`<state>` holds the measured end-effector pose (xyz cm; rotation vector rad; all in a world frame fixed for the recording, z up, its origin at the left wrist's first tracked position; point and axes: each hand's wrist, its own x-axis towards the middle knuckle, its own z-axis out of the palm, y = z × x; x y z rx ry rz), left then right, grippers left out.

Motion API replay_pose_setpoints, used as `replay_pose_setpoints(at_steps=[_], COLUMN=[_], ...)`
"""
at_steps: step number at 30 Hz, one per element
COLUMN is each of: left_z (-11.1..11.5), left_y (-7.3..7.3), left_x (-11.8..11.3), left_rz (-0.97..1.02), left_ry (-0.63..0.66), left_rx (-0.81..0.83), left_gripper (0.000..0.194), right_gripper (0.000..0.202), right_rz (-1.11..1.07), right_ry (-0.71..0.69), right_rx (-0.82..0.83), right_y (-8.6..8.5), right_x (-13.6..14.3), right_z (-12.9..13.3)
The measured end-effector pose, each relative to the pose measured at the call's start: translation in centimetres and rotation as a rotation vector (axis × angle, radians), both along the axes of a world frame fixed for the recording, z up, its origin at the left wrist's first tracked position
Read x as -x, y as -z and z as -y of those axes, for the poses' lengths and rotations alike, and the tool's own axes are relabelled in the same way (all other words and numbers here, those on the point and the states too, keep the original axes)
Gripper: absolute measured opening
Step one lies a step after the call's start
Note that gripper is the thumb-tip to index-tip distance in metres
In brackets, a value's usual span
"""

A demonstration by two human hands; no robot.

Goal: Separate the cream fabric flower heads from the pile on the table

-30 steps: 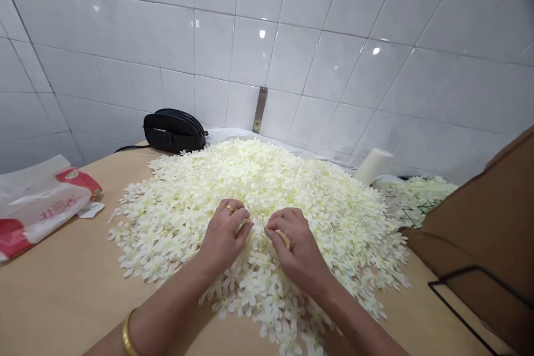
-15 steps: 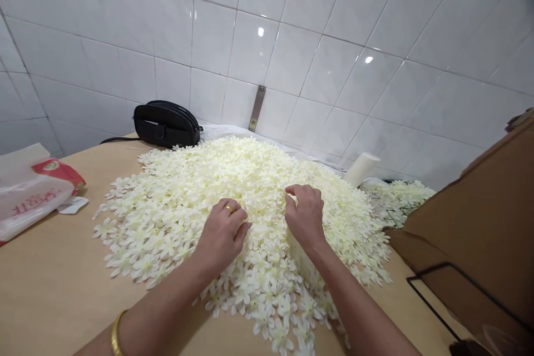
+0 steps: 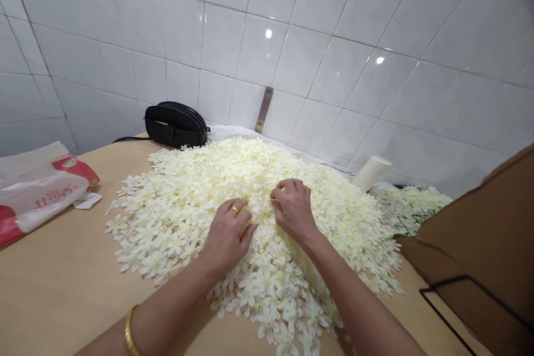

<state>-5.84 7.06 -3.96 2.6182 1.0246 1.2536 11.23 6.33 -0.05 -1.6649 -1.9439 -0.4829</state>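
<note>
A wide heap of pale yellow-white artificial flowers (image 3: 179, 211) covers the middle of the tan table. My left hand (image 3: 228, 231), with a gold ring, is over the front middle of the heap, its fingers curved and the thumb apart from them. Just to its right, my right hand (image 3: 294, 208) touches the flowers with thumb and fingertips pinched together. What lies between those fingertips is too small to make out. A gap with flowers in it separates the two hands.
Behind the heap on the left is a black bag (image 3: 175, 125). A red and white plastic package (image 3: 45, 192) lies at the far left. A white roll (image 3: 371, 173) leans at the back right, near a brown cardboard box (image 3: 479, 233) and a black wire frame (image 3: 463, 278).
My right hand has moved left, nearer my left hand, and its thumb and fingers have closed together. The whole view has shifted slightly, with the surroundings now further right.
</note>
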Motion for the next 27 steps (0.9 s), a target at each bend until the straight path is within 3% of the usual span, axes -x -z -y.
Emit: replay_pose_setpoints(at_steps=[12, 16, 27], left_z=[0.5, 0.7, 1.3], left_y=[-0.5, -0.3, -0.4], left_x=[-0.4, -0.4, -0.5], left_rz=[0.088, 0.0, -0.161], left_ry=[0.069, 0.077, 0.071], left_rx=[-0.009, -0.014, 0.095], left_gripper=[0.014, 0.032, 0.025], right_gripper=[0.009, 0.01, 0.022], right_rz=[-0.288, -0.273, -0.066], right_ry=[-0.011, -0.014, 0.091], right_rx=[-0.129, -0.115, -0.063], right_y=[-1.3, -0.7, 0.5], right_x=[-0.4, 0.0, 0.1], right_z=[-0.4, -0.4, -0.3])
